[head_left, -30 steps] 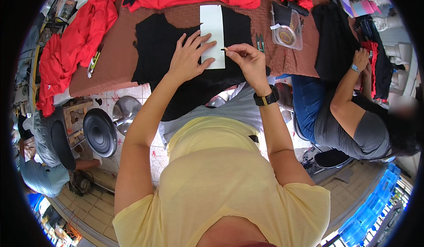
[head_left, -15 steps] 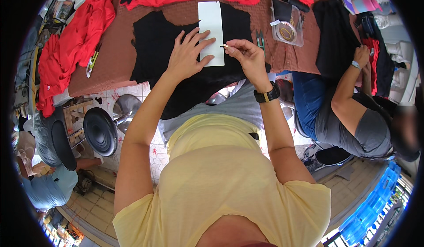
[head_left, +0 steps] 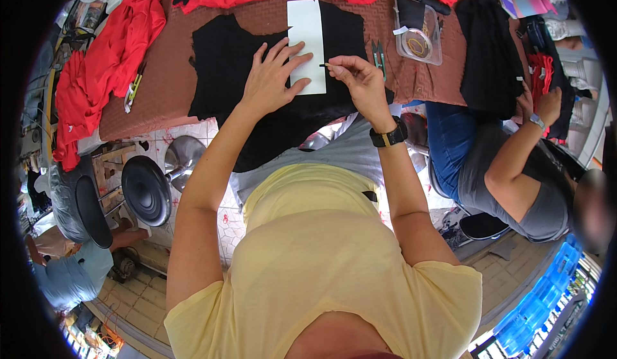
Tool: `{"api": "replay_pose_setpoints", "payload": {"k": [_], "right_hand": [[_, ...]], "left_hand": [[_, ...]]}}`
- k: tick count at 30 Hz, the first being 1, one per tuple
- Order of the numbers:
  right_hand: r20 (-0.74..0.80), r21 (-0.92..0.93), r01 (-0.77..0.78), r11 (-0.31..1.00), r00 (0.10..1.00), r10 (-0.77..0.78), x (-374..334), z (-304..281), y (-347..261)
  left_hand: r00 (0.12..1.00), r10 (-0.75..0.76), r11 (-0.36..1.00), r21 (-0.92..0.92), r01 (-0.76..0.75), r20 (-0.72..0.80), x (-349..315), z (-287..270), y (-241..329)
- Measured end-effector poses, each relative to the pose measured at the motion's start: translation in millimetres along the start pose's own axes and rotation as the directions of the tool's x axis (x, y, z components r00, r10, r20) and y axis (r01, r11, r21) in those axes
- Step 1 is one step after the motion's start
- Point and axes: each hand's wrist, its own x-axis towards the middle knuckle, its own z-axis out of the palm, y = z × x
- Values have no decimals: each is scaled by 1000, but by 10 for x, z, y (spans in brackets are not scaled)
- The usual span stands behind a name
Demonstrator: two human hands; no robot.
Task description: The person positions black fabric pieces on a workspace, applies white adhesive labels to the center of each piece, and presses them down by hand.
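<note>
A long white card strip (head_left: 307, 22) lies on a black cloth piece (head_left: 222, 57) spread over the table in front of me. My left hand (head_left: 273, 79) is flat with fingers spread, pressing on the strip's left part and the cloth beside it. At the strip's right edge, my right hand (head_left: 361, 83) pinches a small slim stick with a dark tip (head_left: 326, 65) between thumb and fingers. Its tip reaches the card's edge; its exact kind is too small to tell. Green-handled thread snips (head_left: 378, 59) lie just right of this hand.
The table has a brown cover (head_left: 257, 15). A clear plastic box (head_left: 421, 44) stands beyond the snips. Red cloth (head_left: 128, 54) heaps at the left, with a yellow cutter (head_left: 134, 90) on it. At the right, a seated co-worker (head_left: 514, 179) handles black cloth (head_left: 488, 57).
My hands, the card strip and the black cloth have hardly moved. The co-worker's hands have shifted down and apart, and the black cloth there hangs differently.
</note>
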Motion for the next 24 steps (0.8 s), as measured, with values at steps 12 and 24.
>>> {"api": "replay_pose_setpoints", "payload": {"k": [12,24], "right_hand": [[2,140,58,988,998,-58,54,-25,-30],[-6,127,58,990,998,-58,53,-64,-41]], "left_hand": [[1000,-4,1000,24,4,11,-8,5,-2],[1000,4,1000,23,-4,5,-18,37,-21]]}}
